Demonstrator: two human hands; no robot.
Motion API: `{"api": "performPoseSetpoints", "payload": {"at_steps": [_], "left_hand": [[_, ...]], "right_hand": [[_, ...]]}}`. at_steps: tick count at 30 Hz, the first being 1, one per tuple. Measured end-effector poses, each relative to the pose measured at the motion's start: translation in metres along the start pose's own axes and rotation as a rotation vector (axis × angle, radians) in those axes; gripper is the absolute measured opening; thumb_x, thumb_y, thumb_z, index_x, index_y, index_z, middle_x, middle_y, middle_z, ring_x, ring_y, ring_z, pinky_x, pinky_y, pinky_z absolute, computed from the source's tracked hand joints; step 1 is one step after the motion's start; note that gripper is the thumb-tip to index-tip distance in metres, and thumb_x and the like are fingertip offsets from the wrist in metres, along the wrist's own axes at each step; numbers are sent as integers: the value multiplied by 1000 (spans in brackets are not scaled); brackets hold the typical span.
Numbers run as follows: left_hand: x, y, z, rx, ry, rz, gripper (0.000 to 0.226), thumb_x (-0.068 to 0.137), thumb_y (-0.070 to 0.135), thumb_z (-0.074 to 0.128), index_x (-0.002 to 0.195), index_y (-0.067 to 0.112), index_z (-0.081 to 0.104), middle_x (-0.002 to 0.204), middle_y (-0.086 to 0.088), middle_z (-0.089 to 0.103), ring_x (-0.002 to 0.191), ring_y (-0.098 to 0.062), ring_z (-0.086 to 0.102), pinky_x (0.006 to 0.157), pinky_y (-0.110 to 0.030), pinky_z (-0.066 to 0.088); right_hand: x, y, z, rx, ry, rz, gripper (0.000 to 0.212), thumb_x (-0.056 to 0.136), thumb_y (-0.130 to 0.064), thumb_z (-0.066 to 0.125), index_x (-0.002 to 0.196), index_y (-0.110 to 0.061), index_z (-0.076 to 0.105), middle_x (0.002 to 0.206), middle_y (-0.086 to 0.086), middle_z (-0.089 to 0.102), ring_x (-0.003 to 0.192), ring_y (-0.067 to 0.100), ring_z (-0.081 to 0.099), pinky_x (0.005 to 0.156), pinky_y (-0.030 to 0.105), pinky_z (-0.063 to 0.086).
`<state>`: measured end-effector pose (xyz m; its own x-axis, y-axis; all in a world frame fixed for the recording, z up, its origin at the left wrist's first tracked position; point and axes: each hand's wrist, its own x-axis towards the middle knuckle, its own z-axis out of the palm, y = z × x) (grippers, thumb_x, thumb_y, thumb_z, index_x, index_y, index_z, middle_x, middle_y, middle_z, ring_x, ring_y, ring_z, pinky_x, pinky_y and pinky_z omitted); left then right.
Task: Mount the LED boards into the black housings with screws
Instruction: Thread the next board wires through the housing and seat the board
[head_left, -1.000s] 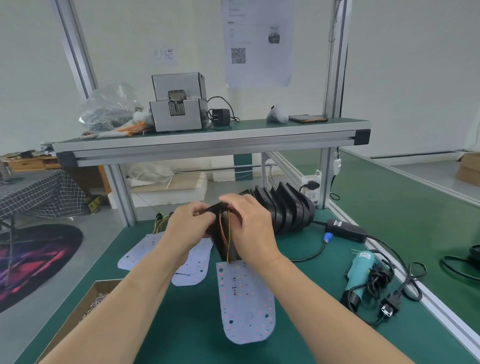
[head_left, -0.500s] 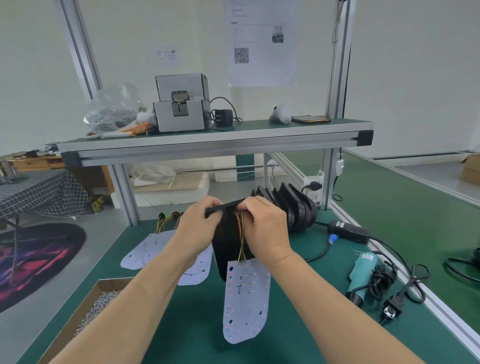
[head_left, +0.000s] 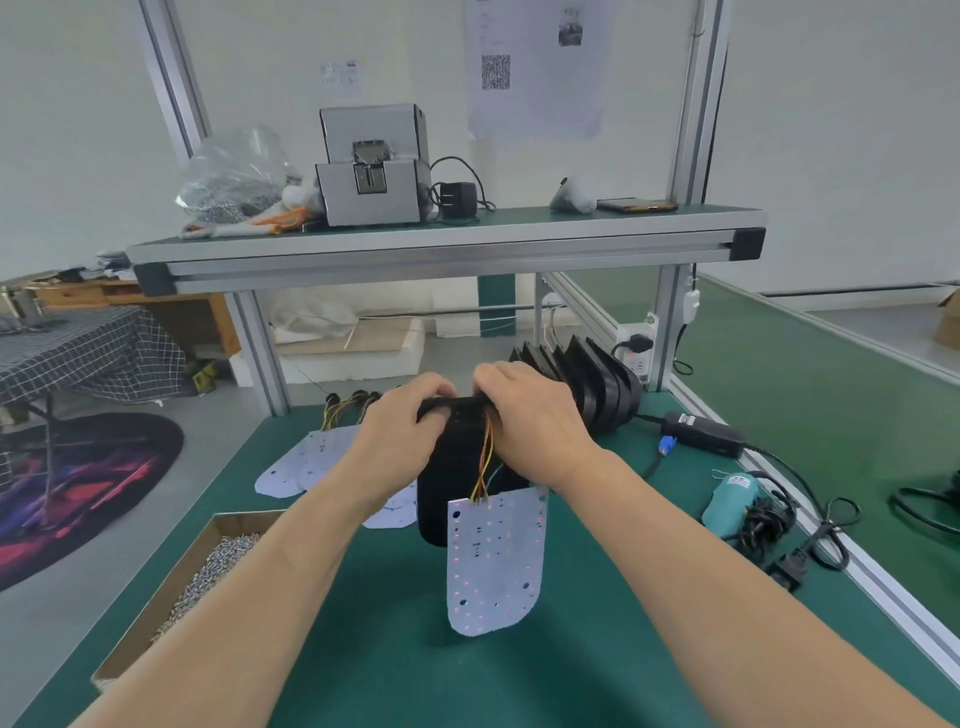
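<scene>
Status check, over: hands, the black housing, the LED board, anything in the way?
Hands: left hand and right hand grip the black housing at its top edge. LED board hangs on its wires in front, unmounted. Nothing in the way.

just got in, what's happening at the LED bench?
A person grips the top end of a black housing with the left hand and right hand, holding it upright over the green bench. An LED board hangs from it on coloured wires, not yet seated. Spare boards lie to the left and more housings stand behind. The screw box and the teal screwdriver are untouched.
</scene>
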<state>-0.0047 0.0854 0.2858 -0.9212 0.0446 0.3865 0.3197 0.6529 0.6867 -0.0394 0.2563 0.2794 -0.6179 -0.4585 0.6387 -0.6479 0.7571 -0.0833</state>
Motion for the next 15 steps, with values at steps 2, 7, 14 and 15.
{"api": "performPoseSetpoints", "payload": {"at_steps": [2, 7, 14, 15], "left_hand": [[-2, 0, 0, 5, 8, 25, 20, 95, 11, 53, 89, 28, 61, 85, 10, 63, 84, -14, 57, 74, -34, 46], [-8, -8, 2, -69, 113, -31, 15, 86, 16, 69, 79, 26, 60, 68, 8, 58, 67, -12, 51, 62, -30, 40], [-15, -19, 8, -73, 117, -55, 15, 90, 14, 67, 83, 27, 63, 83, 20, 64, 77, 4, 54, 62, -12, 39], [-15, -19, 9, -67, 116, -48, 15, 90, 14, 67, 84, 27, 63, 83, 21, 64, 77, 4, 55, 61, -10, 39]], "right_hand": [[0, -2, 1, 2, 22, 8, 6, 92, -18, 55, 94, -13, 52, 89, 3, 58, 88, 32, 55, 57, 35, 33], [3, -6, -4, 173, -99, -3, 13, 90, -8, 54, 100, -14, 61, 91, 6, 63, 88, 32, 57, 72, 41, 44], [-1, -1, -10, 450, -276, 130, 31, 91, -8, 61, 119, -14, 73, 109, 4, 69, 104, 16, 61, 96, 27, 44], [-2, -2, -8, 440, -255, 127, 27, 90, -10, 65, 115, -15, 73, 102, 3, 68, 97, 16, 60, 90, 27, 45]]}}
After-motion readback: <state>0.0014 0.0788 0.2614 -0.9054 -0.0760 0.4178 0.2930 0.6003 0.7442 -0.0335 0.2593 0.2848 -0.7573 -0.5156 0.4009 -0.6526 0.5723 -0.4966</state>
